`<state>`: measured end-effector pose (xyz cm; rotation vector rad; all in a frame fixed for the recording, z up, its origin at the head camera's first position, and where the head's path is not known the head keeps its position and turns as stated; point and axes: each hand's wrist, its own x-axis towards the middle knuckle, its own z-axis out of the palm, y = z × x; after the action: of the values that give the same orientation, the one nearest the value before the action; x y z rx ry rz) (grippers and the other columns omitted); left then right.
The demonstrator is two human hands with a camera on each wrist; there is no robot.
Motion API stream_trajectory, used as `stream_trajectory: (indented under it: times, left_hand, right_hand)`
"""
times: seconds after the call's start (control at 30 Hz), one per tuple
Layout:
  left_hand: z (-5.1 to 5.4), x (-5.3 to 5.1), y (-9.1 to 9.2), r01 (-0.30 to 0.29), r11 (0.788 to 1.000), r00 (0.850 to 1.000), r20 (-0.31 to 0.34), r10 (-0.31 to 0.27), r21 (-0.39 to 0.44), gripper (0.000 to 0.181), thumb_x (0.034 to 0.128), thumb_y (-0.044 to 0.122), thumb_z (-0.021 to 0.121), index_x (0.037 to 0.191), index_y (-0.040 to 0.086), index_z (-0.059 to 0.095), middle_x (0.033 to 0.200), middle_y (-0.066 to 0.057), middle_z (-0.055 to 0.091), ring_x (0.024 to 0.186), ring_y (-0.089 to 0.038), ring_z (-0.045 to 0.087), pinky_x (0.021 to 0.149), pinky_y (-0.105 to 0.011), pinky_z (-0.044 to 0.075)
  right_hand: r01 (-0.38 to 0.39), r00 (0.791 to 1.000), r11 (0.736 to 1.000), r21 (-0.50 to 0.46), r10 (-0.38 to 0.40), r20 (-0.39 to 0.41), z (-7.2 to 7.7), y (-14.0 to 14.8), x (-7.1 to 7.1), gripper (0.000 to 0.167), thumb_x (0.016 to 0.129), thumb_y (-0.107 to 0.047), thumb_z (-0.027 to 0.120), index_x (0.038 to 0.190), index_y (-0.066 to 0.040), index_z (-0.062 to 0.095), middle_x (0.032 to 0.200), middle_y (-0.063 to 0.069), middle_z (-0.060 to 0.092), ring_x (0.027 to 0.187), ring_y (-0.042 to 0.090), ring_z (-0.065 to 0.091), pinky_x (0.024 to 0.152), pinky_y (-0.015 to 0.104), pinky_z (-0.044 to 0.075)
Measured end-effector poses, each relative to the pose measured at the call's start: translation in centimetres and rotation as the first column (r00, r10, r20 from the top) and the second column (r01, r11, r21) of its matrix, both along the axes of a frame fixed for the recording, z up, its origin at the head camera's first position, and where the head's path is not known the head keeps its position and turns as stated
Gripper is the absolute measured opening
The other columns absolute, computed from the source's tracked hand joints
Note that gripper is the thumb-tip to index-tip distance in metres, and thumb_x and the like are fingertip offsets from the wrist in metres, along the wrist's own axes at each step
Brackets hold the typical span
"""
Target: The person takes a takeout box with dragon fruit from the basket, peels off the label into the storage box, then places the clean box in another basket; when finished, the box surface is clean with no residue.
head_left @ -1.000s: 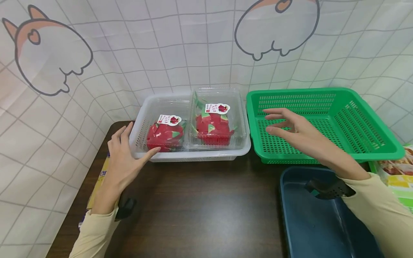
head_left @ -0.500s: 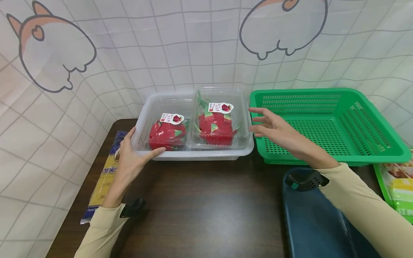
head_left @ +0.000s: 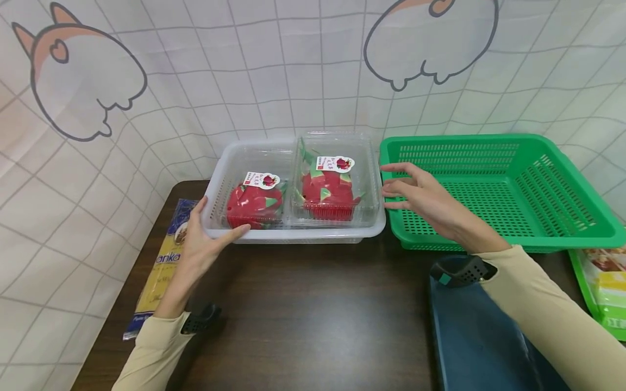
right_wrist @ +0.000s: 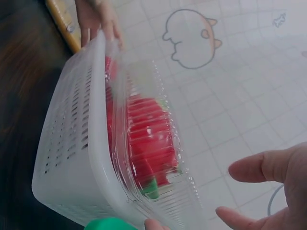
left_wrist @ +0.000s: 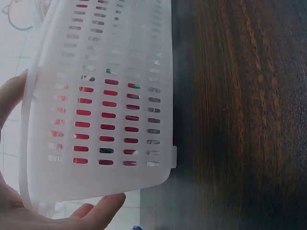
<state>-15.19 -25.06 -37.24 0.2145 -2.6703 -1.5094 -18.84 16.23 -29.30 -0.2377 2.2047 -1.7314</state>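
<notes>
A white slotted basket (head_left: 303,234) holds two clear plastic boxes of red dragon fruit, a left box (head_left: 255,203) sitting lower and a right box (head_left: 327,193) standing higher. Both carry white labels. My left hand (head_left: 201,244) grips the basket's left corner, thumb over the front rim and fingers along the end wall; the left wrist view shows this hand (left_wrist: 57,218) round the corner. On the opposite end, my right hand (head_left: 425,201) is beside the rim with fingers extended and spread. In the right wrist view, one fingertip (right_wrist: 153,224) appears near the rim; contact is unclear.
A green basket (head_left: 552,243) stands right of the white one, partly behind my right hand. Below it is a dark blue tray (head_left: 469,336), partly under my forearm. A yellow-and-blue packet (head_left: 158,277) lies at left. Another green tray (head_left: 582,282) with packets sits far right.
My right hand has moved left from above the green basket to the white basket's right end. My left hand has settled onto the left corner. The boxes look unmoved inside the basket.
</notes>
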Motion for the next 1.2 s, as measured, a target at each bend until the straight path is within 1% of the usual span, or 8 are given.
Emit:
stream_trajectory:
  times: [0.13, 0.27, 0.57, 0.77, 0.9, 1.0, 1.1, 1.2]
  left_hand:
    - [0.1, 0.3, -0.2, 0.000, 1.000, 1.000, 0.009, 0.000, 0.003, 0.114, 0.0902, 0.041, 0.080, 0.169, 0.018, 0.001, 0.170, -0.019, 0.017, 0.154, -0.042, 0.022, 0.120, -0.068, 0.028]
    - [0.1, 0.6, -0.4, -0.006, 1.000, 1.000, 0.010, 0.006, 0.007, 0.114, 0.0902, 0.041, 0.080, 0.169, 0.017, 0.001, 0.170, -0.019, 0.017, 0.153, -0.043, 0.022, 0.119, -0.070, 0.027]
    - [0.2, 0.7, -0.6, -0.001, 1.000, 1.000, 0.013, 0.001, 0.005, 0.113, 0.0911, 0.039, 0.080, 0.169, 0.019, 0.000, 0.171, -0.019, 0.016, 0.155, -0.041, 0.020, 0.120, -0.068, 0.026]
    - [0.1, 0.9, -0.6, 0.000, 1.000, 1.000, 0.011, 0.000, 0.009, 0.112, 0.0907, 0.041, 0.080, 0.169, 0.018, 0.002, 0.170, -0.019, 0.017, 0.154, -0.043, 0.020, 0.119, -0.071, 0.025]
    - [0.2, 0.6, -0.3, 0.010, 1.000, 1.000, 0.000, -0.010, 0.013, 0.112, 0.0908, 0.041, 0.080, 0.169, 0.017, 0.003, 0.169, -0.019, 0.018, 0.153, -0.042, 0.021, 0.119, -0.071, 0.026]
    - [0.2, 0.4, -0.2, 0.019, 1.000, 1.000, 0.000, -0.019, 0.014, 0.111, 0.0914, 0.041, 0.079, 0.169, 0.017, 0.002, 0.169, -0.019, 0.018, 0.153, -0.042, 0.021, 0.119, -0.070, 0.027]
    - [0.2, 0.3, 0.0, 0.018, 1.000, 1.000, 0.010, -0.018, 0.015, 0.111, 0.0916, 0.040, 0.078, 0.169, 0.018, 0.002, 0.170, -0.018, 0.017, 0.154, -0.041, 0.021, 0.120, -0.069, 0.027]
    - [0.2, 0.2, 0.0, 0.015, 1.000, 1.000, 0.017, -0.015, 0.011, 0.112, 0.0913, 0.041, 0.078, 0.169, 0.019, 0.001, 0.170, -0.018, 0.016, 0.155, -0.041, 0.020, 0.120, -0.069, 0.027]
  right_hand:
    - [0.030, 0.999, 0.998, -0.062, -0.029, 0.029, -0.1, -0.1, -0.1, 0.059, 0.111, -0.021, 0.049, 0.162, -0.002, 0.025, 0.155, 0.027, 0.039, 0.137, 0.043, 0.051, 0.108, 0.048, 0.049]
    - [0.063, 0.996, 0.991, -0.119, -0.055, 0.065, -0.2, -0.3, -0.3, 0.058, 0.111, -0.022, 0.047, 0.160, 0.000, 0.025, 0.157, 0.026, 0.036, 0.139, 0.043, 0.049, 0.109, 0.051, 0.048]
    - [0.095, 0.993, 0.984, -0.152, -0.083, 0.084, -0.1, -0.6, -0.2, 0.055, 0.110, -0.022, 0.048, 0.157, 0.001, 0.029, 0.161, 0.023, 0.034, 0.138, 0.043, 0.049, 0.110, 0.052, 0.047]
    - [0.121, 0.987, 0.975, -0.185, -0.100, 0.124, -0.1, -0.8, -0.1, 0.049, 0.109, -0.020, 0.047, 0.151, 0.000, 0.034, 0.157, 0.022, 0.037, 0.137, 0.037, 0.049, 0.115, 0.050, 0.045]
    - [0.129, 0.988, 0.969, -0.209, -0.107, 0.111, 0.1, -1.0, -0.1, 0.046, 0.108, -0.021, 0.048, 0.149, -0.002, 0.037, 0.151, 0.018, 0.043, 0.129, 0.030, 0.052, 0.113, 0.045, 0.045]
    - [0.121, 0.991, 0.976, -0.183, -0.109, 0.074, 0.3, -1.4, 0.0, 0.051, 0.107, -0.022, 0.051, 0.152, -0.003, 0.036, 0.148, 0.017, 0.045, 0.124, 0.027, 0.053, 0.111, 0.043, 0.046]
    - [0.107, 0.994, 0.985, -0.132, -0.102, 0.043, 0.3, -1.8, 0.0, 0.059, 0.106, -0.024, 0.055, 0.157, -0.005, 0.031, 0.149, 0.018, 0.044, 0.123, 0.028, 0.051, 0.112, 0.046, 0.045]
    - [0.096, 0.995, 0.990, -0.102, -0.093, 0.037, 0.0, -1.9, 0.1, 0.066, 0.106, -0.026, 0.056, 0.161, -0.005, 0.025, 0.151, 0.020, 0.041, 0.125, 0.030, 0.049, 0.115, 0.050, 0.042]
